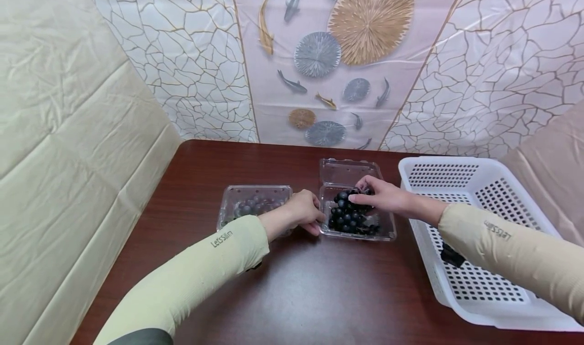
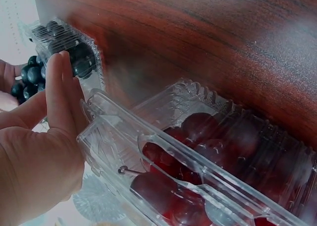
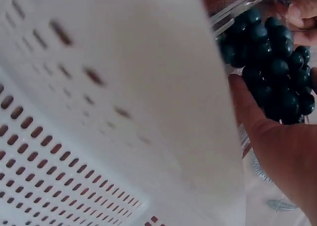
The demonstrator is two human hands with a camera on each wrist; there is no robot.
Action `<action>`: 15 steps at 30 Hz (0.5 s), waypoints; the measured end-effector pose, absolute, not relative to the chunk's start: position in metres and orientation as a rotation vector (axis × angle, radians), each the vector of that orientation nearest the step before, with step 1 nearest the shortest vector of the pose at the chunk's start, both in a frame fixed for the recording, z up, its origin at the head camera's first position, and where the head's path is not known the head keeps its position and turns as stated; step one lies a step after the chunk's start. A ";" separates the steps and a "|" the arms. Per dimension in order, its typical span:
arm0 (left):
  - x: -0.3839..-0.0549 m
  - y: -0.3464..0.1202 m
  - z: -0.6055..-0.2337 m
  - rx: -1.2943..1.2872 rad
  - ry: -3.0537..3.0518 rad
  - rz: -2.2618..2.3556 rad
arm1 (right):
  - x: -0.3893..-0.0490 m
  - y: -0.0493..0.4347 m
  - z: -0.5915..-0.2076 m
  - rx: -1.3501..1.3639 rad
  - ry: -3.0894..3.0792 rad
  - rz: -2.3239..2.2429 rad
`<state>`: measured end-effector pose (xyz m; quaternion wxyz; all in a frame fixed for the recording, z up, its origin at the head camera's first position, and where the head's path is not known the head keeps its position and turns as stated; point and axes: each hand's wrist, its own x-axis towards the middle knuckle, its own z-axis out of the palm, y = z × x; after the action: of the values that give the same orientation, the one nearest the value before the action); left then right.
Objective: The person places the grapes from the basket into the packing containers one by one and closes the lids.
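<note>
In the head view, my right hand [image 1: 376, 195] grips a bunch of dark grapes [image 1: 349, 216] from above, in an open clear plastic clamshell box [image 1: 385, 231]. The right wrist view shows thumb and fingers [image 3: 255, 109] around the grapes [image 3: 277, 72]. At the box's near left corner is my left hand [image 1: 304, 212]; its fingers [image 2: 57, 82] look straight in the left wrist view and touch the box's edge. Just left of that hand sits a second clear box [image 1: 228, 198], its lid down, with reddish grapes [image 2: 158, 191] inside.
A large white perforated basket [image 1: 438, 279] stands on the right, under my right forearm, with a small dark thing [image 1: 451, 255] in it. The raised clear lid [image 1: 349, 171] lies back behind the open box. Patterned cloth [image 1: 205, 56] hangs behind the brown table [image 1: 283, 294].
</note>
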<state>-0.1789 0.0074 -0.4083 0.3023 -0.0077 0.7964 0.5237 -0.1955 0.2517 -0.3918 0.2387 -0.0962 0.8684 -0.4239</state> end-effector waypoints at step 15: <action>-0.178 0.007 -0.406 -0.028 2.098 1.393 | -0.205 0.265 -0.372 -0.725 2.588 -0.352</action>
<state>-0.1783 0.0072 -0.4060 0.3065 -0.0105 0.7928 0.5266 -0.2051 0.2651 -0.3719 0.2139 -0.2613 0.9327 -0.1269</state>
